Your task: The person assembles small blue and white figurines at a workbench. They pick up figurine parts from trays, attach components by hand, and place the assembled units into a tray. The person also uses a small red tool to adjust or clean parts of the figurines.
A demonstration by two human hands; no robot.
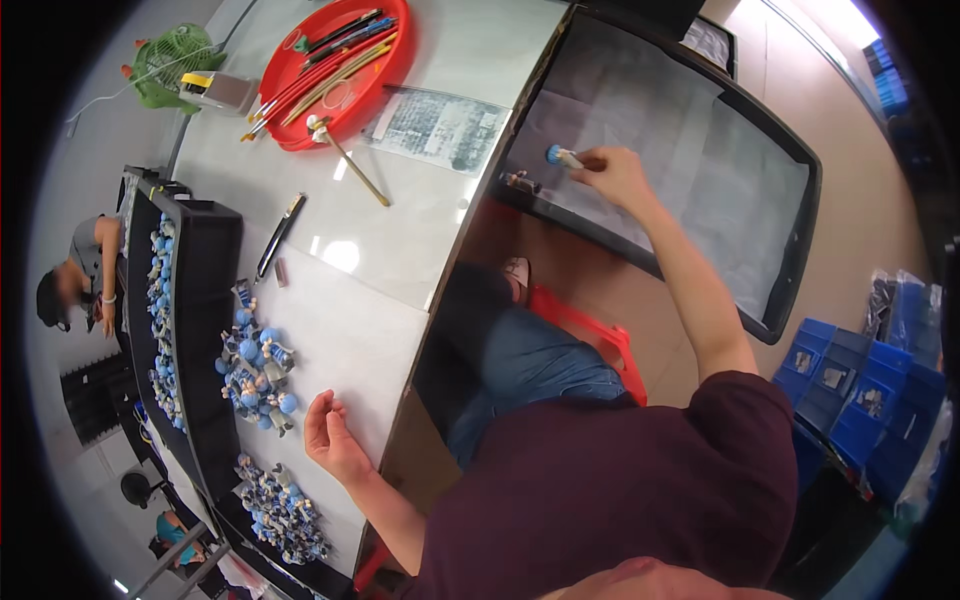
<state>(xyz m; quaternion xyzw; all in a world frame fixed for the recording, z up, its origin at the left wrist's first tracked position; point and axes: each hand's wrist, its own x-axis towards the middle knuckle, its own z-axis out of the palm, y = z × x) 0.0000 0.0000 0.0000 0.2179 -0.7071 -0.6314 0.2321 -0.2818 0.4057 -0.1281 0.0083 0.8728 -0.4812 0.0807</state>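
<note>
The right hand [612,178] had its thumb and fingers clamped on a small blue-headed figure [566,158], whose head stuck out to the left of the fingertips, above the black tray [700,175]; whether it touched the bottom could not be told. Another figure [521,182] lay near the tray's edge. The left hand [338,445] was loosely curled at the white table [350,320], near a pile of blue figures [250,370]; whether its fingertips met was unclear.
</note>
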